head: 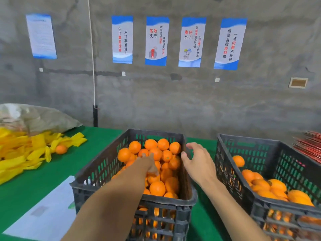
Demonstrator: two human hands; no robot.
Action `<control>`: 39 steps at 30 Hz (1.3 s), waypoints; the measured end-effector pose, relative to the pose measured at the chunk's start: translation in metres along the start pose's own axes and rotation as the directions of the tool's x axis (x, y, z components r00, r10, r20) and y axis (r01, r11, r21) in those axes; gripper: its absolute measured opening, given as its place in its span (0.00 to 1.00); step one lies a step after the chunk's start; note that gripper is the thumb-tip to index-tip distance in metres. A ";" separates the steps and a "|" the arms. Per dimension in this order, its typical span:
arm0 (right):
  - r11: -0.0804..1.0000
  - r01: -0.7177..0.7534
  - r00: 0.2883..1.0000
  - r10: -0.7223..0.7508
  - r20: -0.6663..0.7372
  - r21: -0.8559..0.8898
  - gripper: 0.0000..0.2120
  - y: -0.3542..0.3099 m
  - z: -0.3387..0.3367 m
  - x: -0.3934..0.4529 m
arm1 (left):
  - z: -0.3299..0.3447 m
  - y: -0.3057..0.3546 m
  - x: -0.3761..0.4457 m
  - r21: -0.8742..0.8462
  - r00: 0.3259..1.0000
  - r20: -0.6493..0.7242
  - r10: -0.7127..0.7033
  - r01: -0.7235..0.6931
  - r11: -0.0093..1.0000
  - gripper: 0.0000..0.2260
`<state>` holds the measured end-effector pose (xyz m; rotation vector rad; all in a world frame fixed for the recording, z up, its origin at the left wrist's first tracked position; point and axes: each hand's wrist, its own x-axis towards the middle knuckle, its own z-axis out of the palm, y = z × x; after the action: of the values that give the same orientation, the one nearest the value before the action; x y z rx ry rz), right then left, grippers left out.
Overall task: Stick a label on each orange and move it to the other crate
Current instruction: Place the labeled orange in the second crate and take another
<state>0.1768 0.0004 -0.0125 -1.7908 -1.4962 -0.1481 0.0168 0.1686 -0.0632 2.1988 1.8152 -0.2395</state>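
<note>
A dark plastic crate [97,169] in the middle of the green table holds a heap of oranges [156,150]. My left hand [149,163] reaches down into that heap; its fingertips are blurred against an orange [153,177], and I cannot tell whether they grip it. My right hand [198,161] hovers over the crate's right rim with its fingers spread and holds nothing. A second dark crate [243,148] stands to the right, partly filled with oranges [276,186]. No label shows in either hand.
A pile of yellow bags [20,150] with one loose orange [60,149] lies at the left, below a grey sack [34,119]. A white sheet [46,211] lies on the green table [43,171] beside the middle crate. Red packets [309,148] are stacked at far right.
</note>
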 end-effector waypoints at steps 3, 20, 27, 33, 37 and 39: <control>0.999 -0.002 0.999 0.000 0.043 0.039 0.18 -0.008 0.011 0.004 | 0.000 0.006 0.013 -0.002 0.995 -0.100 0.030 -0.030 1.000 0.50; 0.992 0.092 0.986 -0.078 0.148 -0.092 0.18 -0.013 0.031 0.009 | -0.019 0.042 0.042 0.133 0.891 -0.436 0.131 -0.080 0.988 0.34; 0.997 -0.015 1.000 0.014 0.016 0.080 0.17 -0.020 0.013 0.000 | -0.052 0.073 -0.062 -0.076 0.759 -0.623 0.188 -0.298 0.951 0.30; 0.909 0.039 0.968 0.069 -0.243 0.416 0.11 -0.016 -0.027 -0.054 | -0.027 0.083 -0.157 -0.232 0.599 -0.781 0.175 -0.538 0.811 0.27; 0.776 0.104 0.924 0.155 -0.349 0.622 0.10 -0.010 -0.070 -0.098 | -0.003 0.102 -0.218 -0.345 0.545 -0.827 0.140 -0.687 0.639 0.31; 0.714 0.126 0.899 0.211 -0.384 0.688 0.11 -0.002 -0.088 -0.121 | 0.017 0.110 -0.246 -0.340 0.500 -0.856 0.134 -0.738 0.583 0.31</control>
<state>0.1722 -0.1488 -0.0165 -1.0633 -0.9768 0.0468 0.0773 -0.0849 0.0066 2.1758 1.0678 1.4910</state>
